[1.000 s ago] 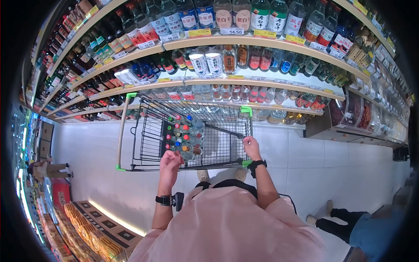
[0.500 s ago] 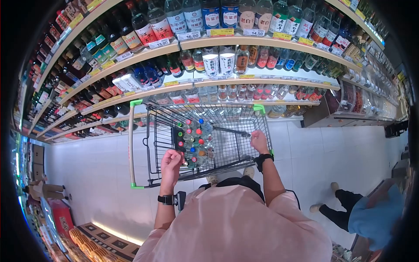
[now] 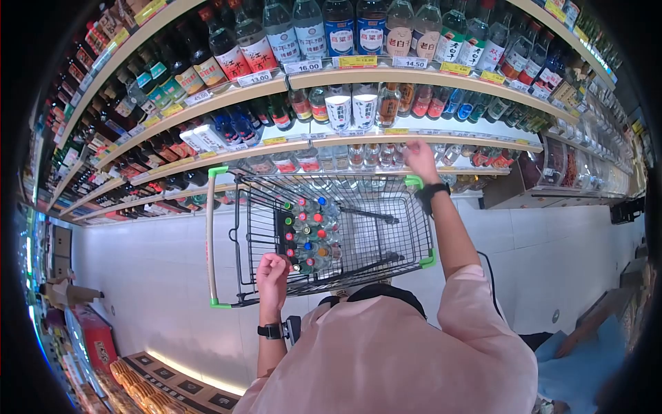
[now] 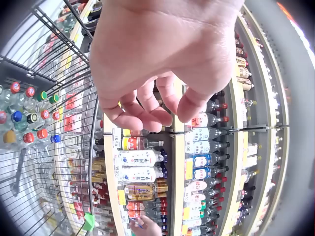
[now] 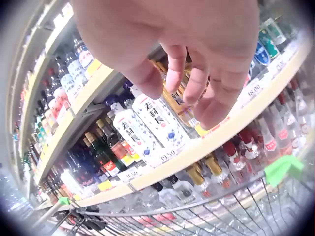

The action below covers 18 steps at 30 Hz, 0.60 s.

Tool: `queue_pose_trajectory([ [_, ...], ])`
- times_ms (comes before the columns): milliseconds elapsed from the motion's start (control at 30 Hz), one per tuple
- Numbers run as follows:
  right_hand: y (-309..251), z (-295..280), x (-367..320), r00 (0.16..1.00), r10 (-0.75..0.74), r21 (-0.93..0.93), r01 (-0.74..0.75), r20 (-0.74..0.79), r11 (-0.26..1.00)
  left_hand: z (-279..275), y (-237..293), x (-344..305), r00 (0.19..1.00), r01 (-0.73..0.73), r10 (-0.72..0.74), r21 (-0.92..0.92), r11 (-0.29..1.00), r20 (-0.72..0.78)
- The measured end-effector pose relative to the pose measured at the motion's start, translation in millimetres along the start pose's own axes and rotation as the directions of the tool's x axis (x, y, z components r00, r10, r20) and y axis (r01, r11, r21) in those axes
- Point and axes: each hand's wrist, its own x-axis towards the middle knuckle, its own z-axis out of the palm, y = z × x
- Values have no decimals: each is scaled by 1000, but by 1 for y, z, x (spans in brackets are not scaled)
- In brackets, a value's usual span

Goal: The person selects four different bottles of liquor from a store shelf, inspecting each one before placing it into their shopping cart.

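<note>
My left hand (image 3: 273, 272) hovers by the near side of the shopping cart (image 3: 210, 241), fingers loosely bent and holding nothing. Close to it, a cluster of bottles (image 3: 307, 238) with red, blue, green and gold caps stands in the cart. My right hand (image 3: 420, 162) reaches past the cart's far rim toward the lower shelves of bottles. In the right wrist view its relaxed fingers overlap an amber bottle (image 5: 184, 110), with nothing gripped. Beside that bottle stand white bottles (image 5: 157, 118) with black lettering and blue flowers, over a price tag (image 5: 167, 156).
Shelves (image 3: 331, 134) packed with bottles curve across the whole front. Clear dispenser bins (image 3: 552, 165) stand at the right. A person in blue (image 3: 583, 366) is behind me on the right, another person (image 3: 72, 293) far left. Packaged goods (image 3: 145, 393) fill a display at lower left.
My right hand has gone from above the cart's right end forward to the shelf, the arm stretching out. My left hand stays near the cart's side. The cart sits slightly farther right in view.
</note>
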Motion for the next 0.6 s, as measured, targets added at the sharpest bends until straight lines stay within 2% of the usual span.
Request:
queue_pose_trajectory([
  [67,-1,4,39,999,-38,-17,38,-25,999,4,-3,-5,999,-21,20,-24,999,-27],
  [133,-32,3,62,988,-139,-63,135,-73,989,12,-4,-10,997,-22,20,-23,999,-71],
  [233,-49,10,102,980,-191,-66,188,-52,980,28,-5,-20,992,-5,7,15,1000,-123],
  [333,-56,20,133,980,-158,-183,134,-121,974,31,-11,-27,991,-13,18,45,999,-133],
  [433,-54,27,158,991,-99,-305,66,-95,950,40,-15,-33,989,-39,43,30,999,-144],
  [567,-66,25,180,991,94,-343,-56,94,938,49,-20,-43,980,-39,48,50,998,-195],
  [600,-63,32,185,996,79,-363,-57,46,930,51,-22,-45,977,-46,54,45,998,-205],
])
